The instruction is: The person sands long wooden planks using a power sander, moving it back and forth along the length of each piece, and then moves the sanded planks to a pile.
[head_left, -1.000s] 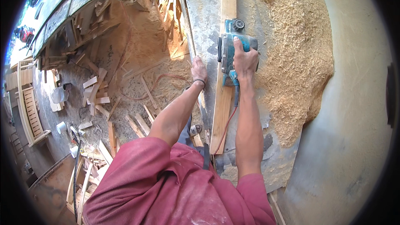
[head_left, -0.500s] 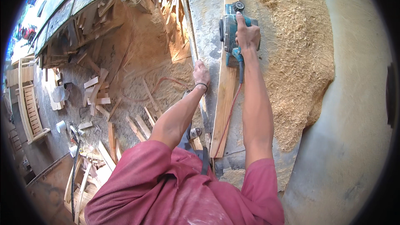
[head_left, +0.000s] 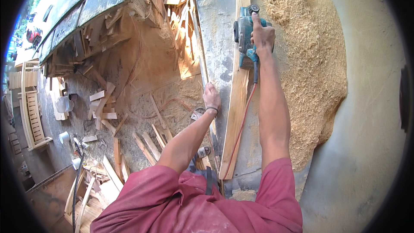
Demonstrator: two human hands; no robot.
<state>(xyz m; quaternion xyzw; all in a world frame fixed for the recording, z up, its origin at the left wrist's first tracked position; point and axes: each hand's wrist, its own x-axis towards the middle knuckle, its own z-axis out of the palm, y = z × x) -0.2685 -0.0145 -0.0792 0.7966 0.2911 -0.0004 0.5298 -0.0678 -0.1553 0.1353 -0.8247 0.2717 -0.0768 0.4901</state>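
Observation:
My right hand (head_left: 263,39) is wrapped round the handle of a teal electric planer (head_left: 246,34), thumb pointing forward by its round front knob. The planer rests on a long pale wooden board (head_left: 235,116) that runs away from me along a grey, dusty bench (head_left: 221,67). A red cord (head_left: 240,131) trails back from the tool over the board. My left hand (head_left: 212,96) is closed on the bench's left edge, to the left of the board; its fingertips are partly hidden.
A big heap of wood shavings (head_left: 306,60) covers the bench to the right. Offcuts (head_left: 103,101) and sticks litter the floor on the left, near a white bucket (head_left: 64,137) and a slatted wooden frame (head_left: 32,108). A second worn bench (head_left: 103,6) stands at the far left.
The planer has slid a little farther forward along the board under my right hand. The whole view has shifted, so bench and board sit lower in it. My left hand stays at the edge.

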